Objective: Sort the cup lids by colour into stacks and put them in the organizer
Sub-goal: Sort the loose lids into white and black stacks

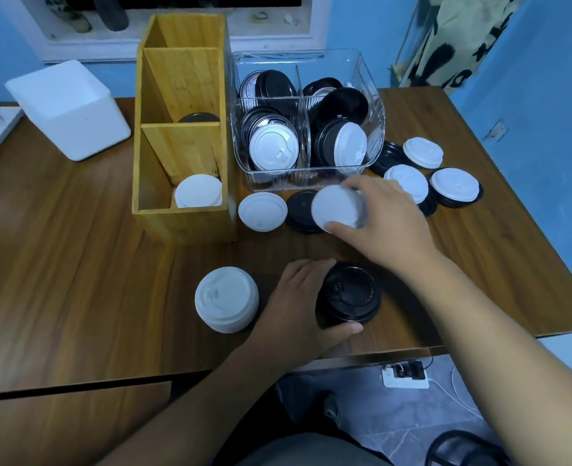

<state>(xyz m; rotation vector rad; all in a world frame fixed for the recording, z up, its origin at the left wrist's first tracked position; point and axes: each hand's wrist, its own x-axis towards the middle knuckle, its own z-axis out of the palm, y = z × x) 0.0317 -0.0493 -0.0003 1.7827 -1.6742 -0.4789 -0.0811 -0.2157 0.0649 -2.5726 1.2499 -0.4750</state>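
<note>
Left hand (294, 297) fingers clamp black stack (351, 294) steady; right hand (392, 216) fingers pinch 1 white lid (336, 206), likely for white stack (225, 299).

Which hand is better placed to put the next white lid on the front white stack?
Right, probably: the right hand holds a white lid, while the left hand grips the black stack beside the white stack.
</note>
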